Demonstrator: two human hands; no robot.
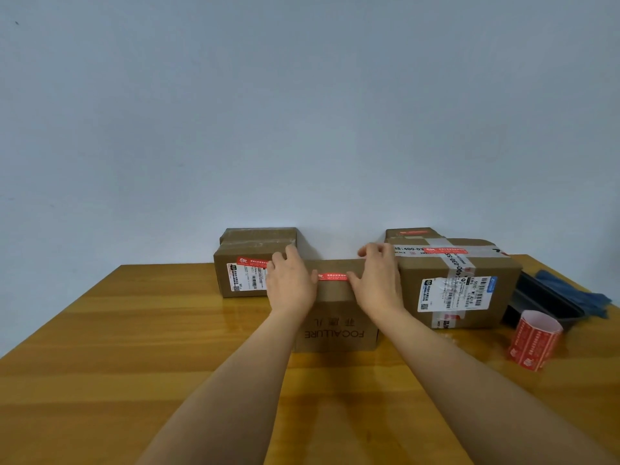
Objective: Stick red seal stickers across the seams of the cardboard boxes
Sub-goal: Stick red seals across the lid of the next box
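Both hands [292, 280] [377, 280] press a red sticker [332, 276] onto the box [335, 327].

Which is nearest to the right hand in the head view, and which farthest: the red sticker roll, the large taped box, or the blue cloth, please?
From the right hand:
1. Large taped box, right beside the hand.
2. Red sticker roll, standing near the table's right edge.
3. Blue cloth, at the far right.

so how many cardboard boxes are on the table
5 visible: the centre box under both hands, a left box with a smaller box stacked on it, a big right box, and a back box behind it. More may be hidden.
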